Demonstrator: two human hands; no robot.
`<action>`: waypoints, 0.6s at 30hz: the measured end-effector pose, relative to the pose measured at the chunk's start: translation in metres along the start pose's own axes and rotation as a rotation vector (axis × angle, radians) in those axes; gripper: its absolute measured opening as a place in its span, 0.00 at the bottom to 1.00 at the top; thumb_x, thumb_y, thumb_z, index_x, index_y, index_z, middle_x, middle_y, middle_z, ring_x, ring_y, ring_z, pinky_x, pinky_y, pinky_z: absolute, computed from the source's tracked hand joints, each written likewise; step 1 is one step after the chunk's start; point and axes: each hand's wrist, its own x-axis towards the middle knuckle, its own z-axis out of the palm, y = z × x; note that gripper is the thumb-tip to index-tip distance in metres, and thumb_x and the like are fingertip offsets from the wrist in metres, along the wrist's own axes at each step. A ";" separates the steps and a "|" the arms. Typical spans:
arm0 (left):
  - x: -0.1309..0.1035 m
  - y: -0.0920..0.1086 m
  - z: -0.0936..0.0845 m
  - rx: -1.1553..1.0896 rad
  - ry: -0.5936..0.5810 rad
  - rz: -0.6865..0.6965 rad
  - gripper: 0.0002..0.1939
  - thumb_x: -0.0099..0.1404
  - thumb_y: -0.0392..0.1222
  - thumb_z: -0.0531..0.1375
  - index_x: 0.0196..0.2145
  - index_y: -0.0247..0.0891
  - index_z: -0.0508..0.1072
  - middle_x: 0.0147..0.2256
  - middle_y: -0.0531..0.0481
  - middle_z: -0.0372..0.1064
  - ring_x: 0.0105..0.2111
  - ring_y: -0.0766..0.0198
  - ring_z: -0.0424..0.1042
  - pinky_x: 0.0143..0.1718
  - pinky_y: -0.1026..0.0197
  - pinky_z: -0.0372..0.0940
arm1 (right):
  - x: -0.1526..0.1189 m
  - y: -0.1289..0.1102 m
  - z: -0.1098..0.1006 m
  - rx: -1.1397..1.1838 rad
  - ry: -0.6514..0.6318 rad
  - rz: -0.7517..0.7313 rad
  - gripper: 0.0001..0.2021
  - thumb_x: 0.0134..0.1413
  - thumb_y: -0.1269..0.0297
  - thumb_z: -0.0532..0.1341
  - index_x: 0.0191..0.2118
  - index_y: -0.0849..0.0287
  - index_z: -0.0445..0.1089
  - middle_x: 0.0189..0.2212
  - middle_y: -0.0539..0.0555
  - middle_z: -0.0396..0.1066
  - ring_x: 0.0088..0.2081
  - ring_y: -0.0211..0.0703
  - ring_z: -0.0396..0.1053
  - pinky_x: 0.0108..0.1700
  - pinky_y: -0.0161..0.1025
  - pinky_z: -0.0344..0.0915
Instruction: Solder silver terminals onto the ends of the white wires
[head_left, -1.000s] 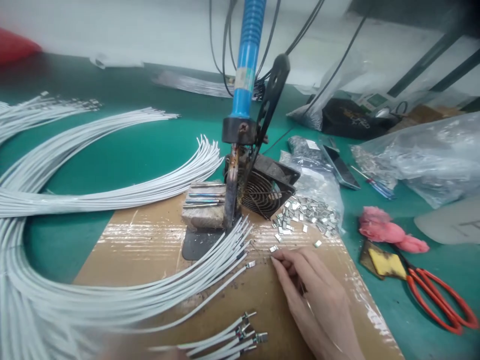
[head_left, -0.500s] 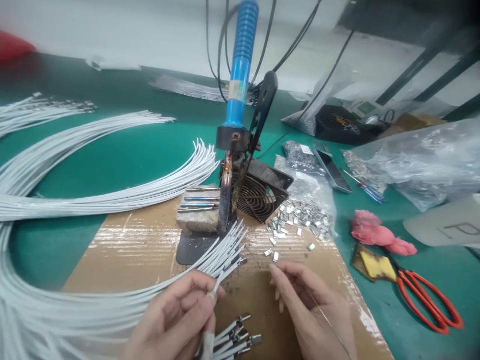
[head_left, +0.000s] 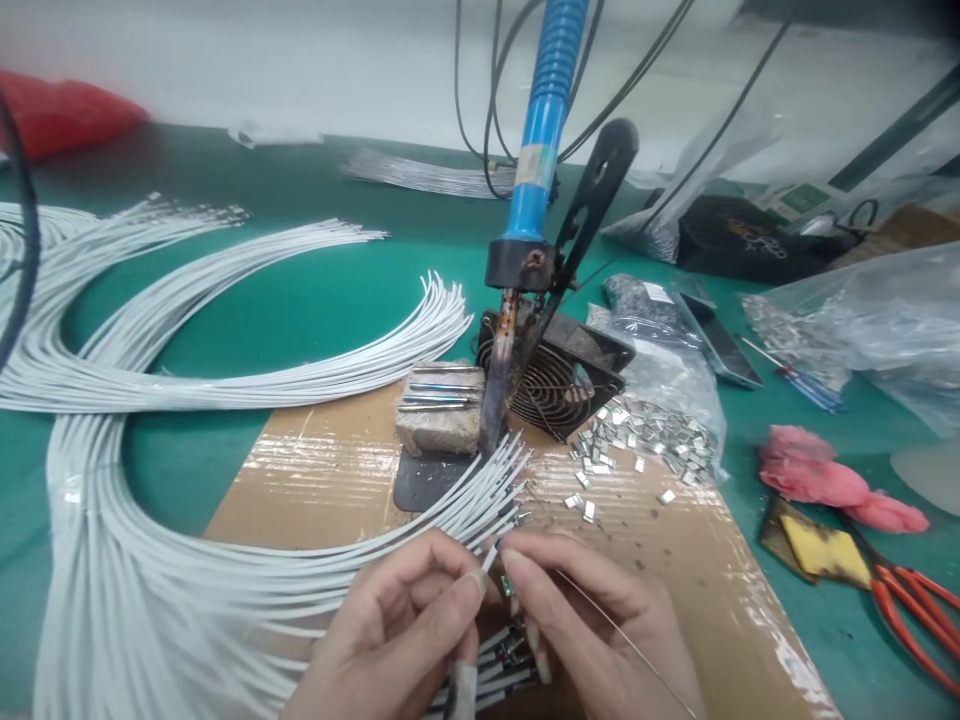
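My left hand (head_left: 409,625) pinches a white cable (head_left: 490,556) between thumb and forefinger, close to its bluish stripped tip. Right at that tip are the closed thumb and forefinger of my right hand (head_left: 607,610). A thin solder wire (head_left: 634,645) runs across the right hand; whether its fingertips also hold a small connector is hidden. Below the hands lie several cables with metal connectors (head_left: 511,645) on their ends, partly covered by my fingers. Just beyond, a fanned bundle of white cables (head_left: 450,505) rests on the cardboard (head_left: 300,480).
A blue-handled soldering iron (head_left: 538,165) stands clamped upright ahead, by a block (head_left: 439,425) and a black fan (head_left: 555,385). Loose metal connectors (head_left: 660,440) lie to its right. Farther right are a phone (head_left: 720,340), a screwdriver (head_left: 802,380), a yellow sponge (head_left: 825,552) and orange-handled scissors (head_left: 911,610).
My right hand has come leftward to the cable tip at my left hand, closing the gap between them. The left hand keeps its pinch. The whole view has swung a little left.
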 end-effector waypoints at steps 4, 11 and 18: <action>0.004 -0.005 0.000 -0.034 -0.076 0.038 0.25 0.54 0.60 0.79 0.29 0.37 0.77 0.18 0.57 0.68 0.19 0.75 0.53 0.22 0.71 0.47 | -0.001 -0.002 -0.002 -0.011 -0.024 0.005 0.03 0.52 0.58 0.77 0.35 0.44 0.90 0.26 0.51 0.80 0.26 0.37 0.72 0.27 0.26 0.67; 0.004 -0.005 -0.003 0.109 -0.058 0.010 0.25 0.58 0.65 0.75 0.33 0.39 0.78 0.19 0.60 0.65 0.18 0.74 0.52 0.20 0.70 0.45 | -0.002 -0.002 -0.007 -0.110 -0.026 -0.024 0.05 0.54 0.61 0.74 0.34 0.42 0.89 0.27 0.50 0.79 0.28 0.37 0.72 0.29 0.27 0.67; 0.000 0.000 0.001 0.238 0.002 -0.016 0.29 0.55 0.69 0.74 0.31 0.39 0.76 0.20 0.60 0.63 0.20 0.72 0.50 0.20 0.68 0.46 | -0.002 -0.003 -0.016 -0.128 -0.099 -0.014 0.05 0.56 0.60 0.73 0.35 0.42 0.89 0.25 0.50 0.76 0.27 0.37 0.70 0.28 0.29 0.64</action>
